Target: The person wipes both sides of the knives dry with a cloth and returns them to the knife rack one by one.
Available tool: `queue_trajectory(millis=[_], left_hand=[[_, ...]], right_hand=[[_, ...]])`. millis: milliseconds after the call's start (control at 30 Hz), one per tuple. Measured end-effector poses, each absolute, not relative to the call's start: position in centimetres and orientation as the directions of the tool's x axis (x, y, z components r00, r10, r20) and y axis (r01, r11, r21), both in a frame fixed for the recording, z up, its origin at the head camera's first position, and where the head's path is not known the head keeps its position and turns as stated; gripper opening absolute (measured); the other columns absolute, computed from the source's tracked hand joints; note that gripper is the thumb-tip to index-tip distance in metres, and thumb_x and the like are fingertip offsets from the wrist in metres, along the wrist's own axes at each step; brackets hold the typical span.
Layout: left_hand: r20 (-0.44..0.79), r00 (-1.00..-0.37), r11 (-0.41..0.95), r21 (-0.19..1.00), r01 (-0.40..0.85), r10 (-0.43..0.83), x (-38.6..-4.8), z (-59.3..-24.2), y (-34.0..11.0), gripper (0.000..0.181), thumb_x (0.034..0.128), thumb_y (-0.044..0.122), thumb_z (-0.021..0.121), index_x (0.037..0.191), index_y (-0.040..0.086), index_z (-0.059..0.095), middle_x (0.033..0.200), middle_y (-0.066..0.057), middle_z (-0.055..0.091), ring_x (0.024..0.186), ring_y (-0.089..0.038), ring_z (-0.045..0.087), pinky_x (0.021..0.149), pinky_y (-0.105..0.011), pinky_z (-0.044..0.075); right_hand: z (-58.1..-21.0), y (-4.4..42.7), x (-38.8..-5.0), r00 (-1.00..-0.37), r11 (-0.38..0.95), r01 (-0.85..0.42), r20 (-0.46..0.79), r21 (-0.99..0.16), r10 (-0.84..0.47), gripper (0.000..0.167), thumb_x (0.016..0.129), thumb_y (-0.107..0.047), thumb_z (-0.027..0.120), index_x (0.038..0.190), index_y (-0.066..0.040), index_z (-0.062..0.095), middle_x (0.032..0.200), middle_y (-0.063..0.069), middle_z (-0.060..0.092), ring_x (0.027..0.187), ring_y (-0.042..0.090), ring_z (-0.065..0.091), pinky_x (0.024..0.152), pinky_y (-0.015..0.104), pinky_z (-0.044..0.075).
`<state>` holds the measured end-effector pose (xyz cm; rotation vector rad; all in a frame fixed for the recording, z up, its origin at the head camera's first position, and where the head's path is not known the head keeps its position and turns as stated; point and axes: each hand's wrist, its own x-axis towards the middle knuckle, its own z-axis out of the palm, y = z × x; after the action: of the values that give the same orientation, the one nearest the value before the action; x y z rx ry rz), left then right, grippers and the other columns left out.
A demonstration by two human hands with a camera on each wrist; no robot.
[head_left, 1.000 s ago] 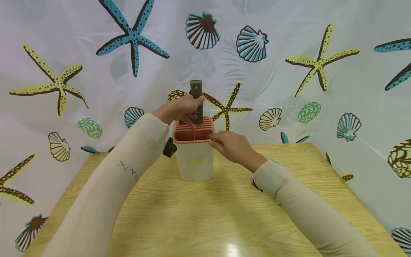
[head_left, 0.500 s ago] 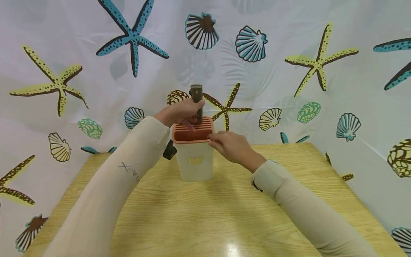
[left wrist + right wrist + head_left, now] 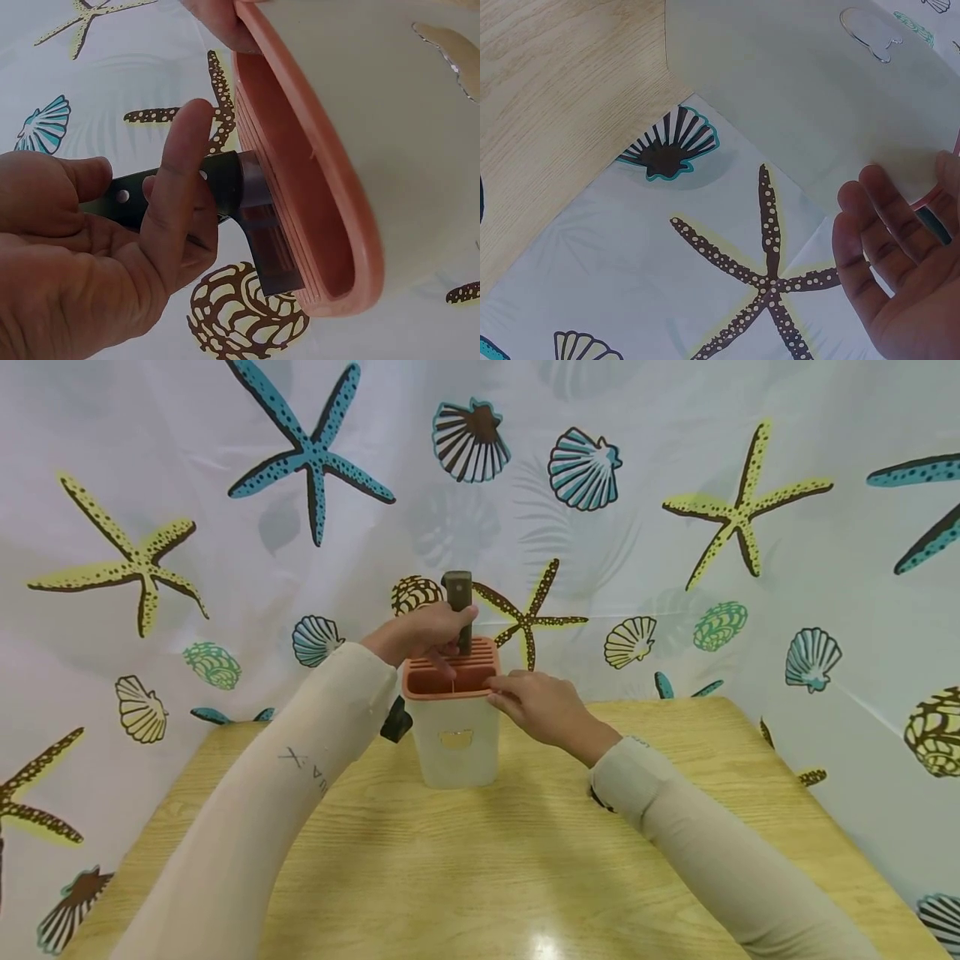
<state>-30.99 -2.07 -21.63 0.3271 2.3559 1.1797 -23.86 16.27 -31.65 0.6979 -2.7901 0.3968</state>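
A white knife holder (image 3: 457, 764) with an orange slotted top (image 3: 356, 217) stands upright at the table's back. My left hand (image 3: 423, 631) grips the dark riveted handle of a broad-bladed knife (image 3: 459, 589) above the rear slots. In the left wrist view the thumb and fingers wrap the handle, one finger sticks out, and a short stretch of blade (image 3: 274, 259) shows above the slots. The rest of the blade is hidden inside the holder. With my right hand (image 3: 543, 706) I hold the holder's right front rim, fingers against its wall in the right wrist view.
A wooden table (image 3: 465, 877) lies under the holder. Behind and beside it hangs a white cloth (image 3: 517, 518) printed with starfish and shells. The holder's front has two open compartments and a small cut-out window (image 3: 456, 740).
My left hand has moved down with the knife, and its blade has gone deeper into the slot. The right hand keeps its place on the rim. The view has tilted very slightly.
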Motion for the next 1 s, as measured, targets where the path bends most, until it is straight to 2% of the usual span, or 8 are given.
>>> queue_trajectory(millis=[67,233,367,467,667,867,967,1000], left_hand=[[-0.314,-0.85,0.598,0.801,0.002,0.423,-30.9,-21.7,-2.1,0.053,0.1094,0.04,0.03,0.146,0.002,0.032,0.062,0.0,0.029,0.063,-0.014,0.033,0.065,-0.031,0.062],[-0.316,-0.85,0.608,0.794,0.006,0.422,-31.1,-22.0,-2.1,0.053,0.1094,0.041,0.03,0.147,0.004,0.031,0.064,-0.001,0.03,0.066,-0.015,0.034,0.067,-0.032,0.063],[-0.322,-0.854,0.617,0.787,-0.001,0.409,-31.3,-22.2,-2.1,0.058,0.1087,0.043,0.03,0.151,0.004,0.027,0.074,-0.003,0.035,0.085,-0.02,0.047,0.072,-0.034,0.064],[-0.32,-0.856,0.618,0.786,0.0,0.406,-31.3,-22.4,-2.1,0.058,0.1088,0.043,0.03,0.152,0.005,0.026,0.079,-0.005,0.036,0.091,-0.022,0.048,0.073,-0.034,0.064],[-0.311,-0.852,0.616,0.787,0.017,0.421,-31.2,-22.7,-2.3,0.053,0.109,0.043,0.029,0.142,0.003,0.033,0.07,-0.003,0.034,0.066,-0.016,0.037,0.069,-0.033,0.063],[-0.303,-0.847,0.609,0.793,0.03,0.437,-31.4,-22.9,-2.5,0.053,0.1087,0.045,0.028,0.134,-0.001,0.039,0.065,-0.001,0.033,0.059,-0.013,0.034,0.067,-0.031,0.063],[-0.294,-0.846,0.6,0.799,0.037,0.445,-31.5,-22.9,-2.6,0.054,0.1087,0.044,0.029,0.134,-0.002,0.039,0.065,0.0,0.032,0.06,-0.013,0.035,0.065,-0.03,0.062],[-0.291,-0.848,0.601,0.798,0.039,0.442,-31.5,-22.8,-2.6,0.053,0.1087,0.044,0.03,0.135,-0.002,0.039,0.066,-0.001,0.034,0.062,-0.013,0.039,0.065,-0.03,0.062]], right_hand=[[-31.7,16.3,-23.8,-0.86,0.85,-0.485,0.286,-0.205,-0.422,0.037,0.105,-0.038,0.051,0.133,-0.019,0.065,0.117,0.006,0.072,0.094,0.024,0.07,0.066,0.041,0.058],[-31.7,16.3,-23.8,-0.861,0.851,-0.484,0.283,-0.204,-0.422,0.037,0.105,-0.038,0.051,0.133,-0.018,0.065,0.118,0.006,0.072,0.096,0.024,0.071,0.068,0.042,0.059],[-31.7,16.3,-23.8,-0.862,0.85,-0.484,0.282,-0.208,-0.422,0.038,0.105,-0.038,0.051,0.134,-0.018,0.065,0.118,0.007,0.072,0.094,0.024,0.071,0.067,0.041,0.059],[-31.7,16.3,-23.8,-0.863,0.852,-0.481,0.28,-0.206,-0.42,0.038,0.105,-0.038,0.05,0.134,-0.019,0.064,0.117,0.007,0.072,0.093,0.024,0.071,0.065,0.04,0.058],[-31.6,16.3,-23.7,-0.867,0.856,-0.476,0.271,-0.204,-0.417,0.038,0.105,-0.04,0.05,0.134,-0.02,0.064,0.12,0.006,0.071,0.096,0.024,0.071,0.068,0.042,0.059],[-31.7,16.3,-23.8,-0.867,0.856,-0.475,0.274,-0.205,-0.416,0.038,0.105,-0.04,0.05,0.134,-0.02,0.064,0.121,0.007,0.071,0.098,0.024,0.071,0.071,0.044,0.059],[-31.7,16.3,-23.9,-0.869,0.859,-0.47,0.275,-0.204,-0.411,0.039,0.105,-0.04,0.05,0.135,-0.02,0.064,0.122,0.006,0.071,0.1,0.025,0.071,0.071,0.044,0.059],[-31.7,16.3,-23.9,-0.87,0.859,-0.469,0.274,-0.205,-0.41,0.039,0.105,-0.04,0.05,0.135,-0.02,0.063,0.123,0.006,0.071,0.1,0.025,0.071,0.072,0.045,0.059]])
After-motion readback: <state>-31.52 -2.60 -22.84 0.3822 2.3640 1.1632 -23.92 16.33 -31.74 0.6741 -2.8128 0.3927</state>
